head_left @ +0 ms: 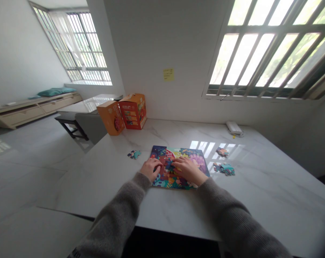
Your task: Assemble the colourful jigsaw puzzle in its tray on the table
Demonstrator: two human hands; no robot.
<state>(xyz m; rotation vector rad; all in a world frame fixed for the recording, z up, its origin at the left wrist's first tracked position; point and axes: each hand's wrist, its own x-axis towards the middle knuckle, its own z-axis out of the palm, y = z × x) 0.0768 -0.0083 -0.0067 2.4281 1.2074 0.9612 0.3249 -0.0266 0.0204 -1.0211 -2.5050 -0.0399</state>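
A colourful jigsaw puzzle [170, 183], mostly filled in, lies flat on the white marbled table [175, 211] in front of me. My left hand [151, 168] rests on its left edge, fingers slightly bent and apart, with no piece visible in them. Over the middle of the puzzle, my right hand [188, 170] has its fingers bent down at a dark blue puzzle piece [168, 165]; the fingertips are partly hidden. Loose pieces [135, 154] lie to the left. On the right are two more small groups, orange-brown pieces [222, 152] and teal pieces [227, 168].
Two orange boxes, one plain-sided [111, 116] and one printed red-orange [134, 113], stand at the table's back left. A white device with a cable [234, 128] sits at the back right. A yellow note [168, 75] is on the wall. Sunlight falls across the right side.
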